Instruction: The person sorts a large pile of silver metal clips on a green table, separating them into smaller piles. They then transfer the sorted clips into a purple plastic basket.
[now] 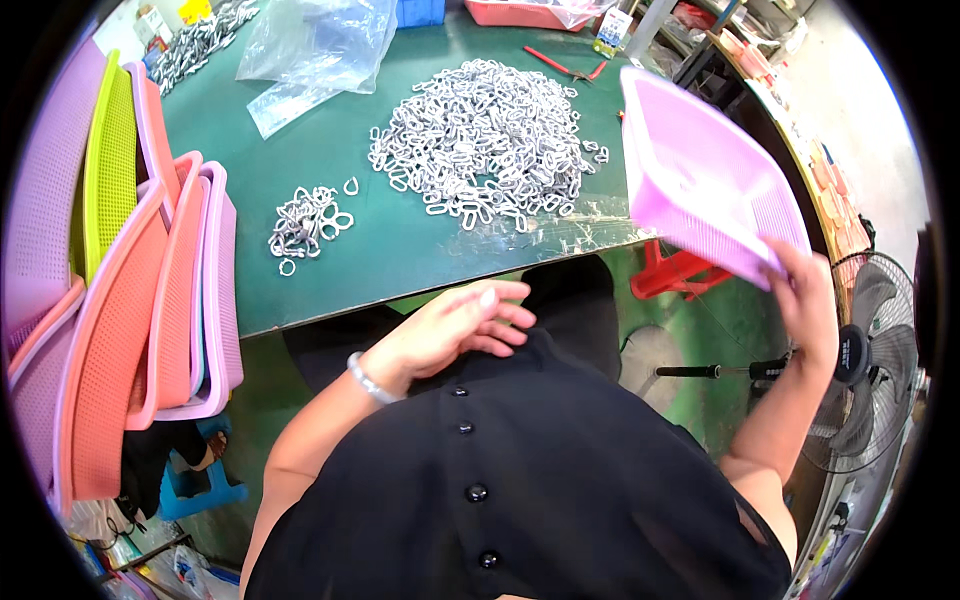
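Note:
My right hand point(806, 305) grips the near rim of a pink plastic basket point(715, 185), which is tilted up off the right end of the table. Its inside shows nothing in it. My left hand point(462, 325) hovers in front of my body just off the table's near edge, fingers loosely apart and holding nothing. On the green table point(300, 150) lies a big heap of grey oval metal links point(490, 135). A smaller pile of metal rings and links point(308, 222) sits to its left, nearer the edge.
Stacked plastic baskets point(120, 330) in orange, purple and green crowd the left. A clear plastic bag point(325, 50), red-handled pliers point(567, 66) and a pile of small metal parts point(200, 45) lie along the back. A red stool point(670, 272) and a fan point(870, 355) stand right.

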A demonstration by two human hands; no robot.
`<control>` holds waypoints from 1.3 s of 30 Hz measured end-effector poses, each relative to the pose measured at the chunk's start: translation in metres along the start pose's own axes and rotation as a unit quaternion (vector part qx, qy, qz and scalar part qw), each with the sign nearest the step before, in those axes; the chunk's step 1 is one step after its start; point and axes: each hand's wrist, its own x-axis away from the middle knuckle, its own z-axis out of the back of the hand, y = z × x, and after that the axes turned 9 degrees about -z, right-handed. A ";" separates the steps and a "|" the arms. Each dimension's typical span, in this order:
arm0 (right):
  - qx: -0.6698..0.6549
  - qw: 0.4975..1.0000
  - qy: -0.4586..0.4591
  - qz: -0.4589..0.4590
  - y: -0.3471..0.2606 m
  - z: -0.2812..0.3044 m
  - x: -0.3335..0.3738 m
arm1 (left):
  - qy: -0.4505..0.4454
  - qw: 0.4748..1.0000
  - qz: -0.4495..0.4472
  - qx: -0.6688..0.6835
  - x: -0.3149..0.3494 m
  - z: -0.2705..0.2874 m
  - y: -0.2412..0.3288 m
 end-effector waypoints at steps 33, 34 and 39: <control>-0.211 0.944 0.113 0.229 -0.090 -0.246 -0.107 | 0.351 0.933 0.004 0.080 0.053 0.054 -0.093; -0.224 0.939 0.106 0.239 -0.096 -0.242 -0.102 | 0.348 0.935 0.004 0.074 0.055 0.053 -0.090; -0.245 0.921 0.066 0.294 -0.098 -0.228 -0.097 | 0.339 0.939 -0.002 0.062 0.056 0.045 -0.080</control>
